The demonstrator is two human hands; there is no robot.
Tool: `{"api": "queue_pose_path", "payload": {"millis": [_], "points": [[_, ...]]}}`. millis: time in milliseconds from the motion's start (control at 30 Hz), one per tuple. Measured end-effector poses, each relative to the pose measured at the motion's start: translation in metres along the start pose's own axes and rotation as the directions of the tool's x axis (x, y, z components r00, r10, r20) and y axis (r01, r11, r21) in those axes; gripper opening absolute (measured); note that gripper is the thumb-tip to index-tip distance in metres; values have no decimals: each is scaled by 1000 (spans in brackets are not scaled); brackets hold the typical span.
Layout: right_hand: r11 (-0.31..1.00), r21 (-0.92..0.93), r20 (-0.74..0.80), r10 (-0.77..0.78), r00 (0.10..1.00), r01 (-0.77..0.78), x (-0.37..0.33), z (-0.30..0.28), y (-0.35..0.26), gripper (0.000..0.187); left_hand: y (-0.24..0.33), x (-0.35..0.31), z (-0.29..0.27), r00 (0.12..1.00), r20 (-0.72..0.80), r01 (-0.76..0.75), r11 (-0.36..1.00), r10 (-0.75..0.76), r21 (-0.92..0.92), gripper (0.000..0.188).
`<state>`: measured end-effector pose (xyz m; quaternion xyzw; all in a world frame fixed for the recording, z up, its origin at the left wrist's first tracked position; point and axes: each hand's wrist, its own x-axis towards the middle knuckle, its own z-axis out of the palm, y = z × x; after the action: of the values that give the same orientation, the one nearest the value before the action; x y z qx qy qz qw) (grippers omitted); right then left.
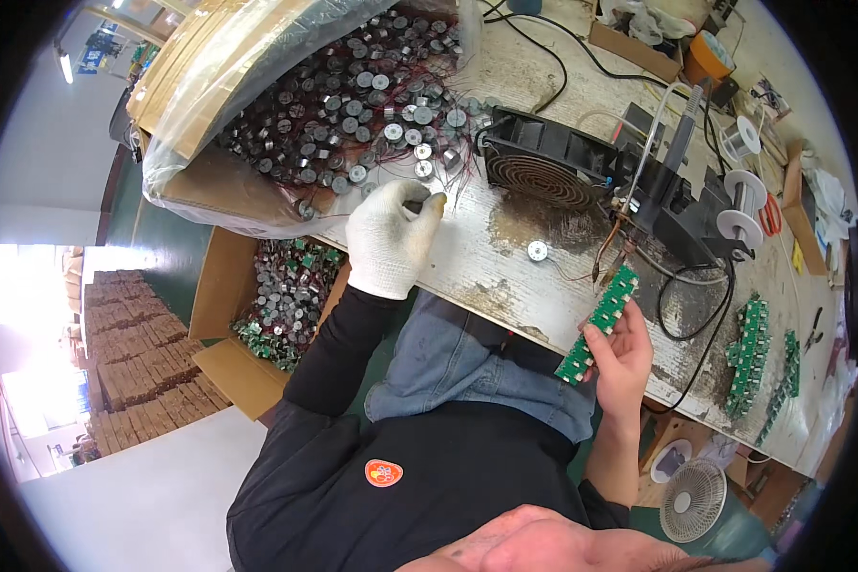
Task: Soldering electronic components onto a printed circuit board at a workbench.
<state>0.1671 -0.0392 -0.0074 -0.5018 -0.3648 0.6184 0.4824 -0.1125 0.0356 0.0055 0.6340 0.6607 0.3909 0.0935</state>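
Note:
In my bare right hand is a long green circuit board strip, its far end beneath the soldering tip. From a small round motor on the bench, thin wires lead toward that end; whether they join the board is too fine to tell. My left hand, in a white knit glove, is at the near edge of a heap of small round motors. Its thumb and fingers curl together in a pinch, and what they hold, if anything, I cannot make out. A loose motor lies just beyond the fingertips.
A soldering stand and a black fan stand beyond the board. Solder spools are at right, near more green board strips. Below the bench's left edge, an open carton holds motors and boards. Black cables cross the bench.

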Motion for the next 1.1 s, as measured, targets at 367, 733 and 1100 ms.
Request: {"api": "queue_pose_path", "payload": {"millis": [367,733,1100], "points": [[1000,22,-4,-4,1000,4,0,-1,1,44,-28,13,27,982,-146,95,981,-120,-171,29],[999,41,55,-16,998,14,-1,-5,2,48,8,7,27,934,137,329,645,-330,-690,23],[999,42,88,-11,996,8,-1,-5,1,59,48,-49,28,879,452,427,675,-152,-602,23]]}}
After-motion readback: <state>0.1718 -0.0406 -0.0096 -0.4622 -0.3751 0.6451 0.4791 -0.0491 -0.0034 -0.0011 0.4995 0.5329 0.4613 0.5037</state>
